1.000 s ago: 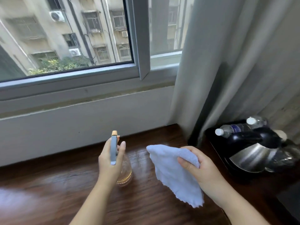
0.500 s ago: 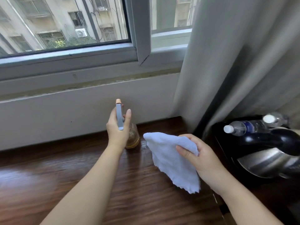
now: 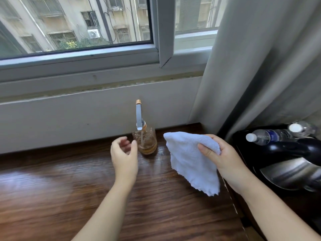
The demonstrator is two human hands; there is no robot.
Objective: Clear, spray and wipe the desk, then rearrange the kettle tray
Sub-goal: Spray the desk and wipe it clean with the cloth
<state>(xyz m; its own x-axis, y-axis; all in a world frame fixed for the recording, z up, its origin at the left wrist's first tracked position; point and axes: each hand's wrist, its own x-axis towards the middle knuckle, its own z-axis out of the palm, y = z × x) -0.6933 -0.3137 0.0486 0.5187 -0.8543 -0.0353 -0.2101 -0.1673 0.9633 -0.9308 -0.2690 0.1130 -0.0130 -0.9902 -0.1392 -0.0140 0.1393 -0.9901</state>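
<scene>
spray bottle (image 3: 145,142) stood on desk (image 3: 69,197), clear glass, yellow liquid | left hand (image 3: 124,158) loose and empty beside it | right hand (image 3: 224,160) gripped white cloth (image 3: 189,162)

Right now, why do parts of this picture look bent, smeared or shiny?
Head view: wide lens bows the window frame; left hand is motion-smeared beside the spray bottle; daylight puts a pale sheen on the desk; the kettle mirrors light.

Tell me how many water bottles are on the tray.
2. One bottle lies on the tray behind the kettle; a second bottle lies beyond it, near the curtain. The kettle could hide more.
</scene>
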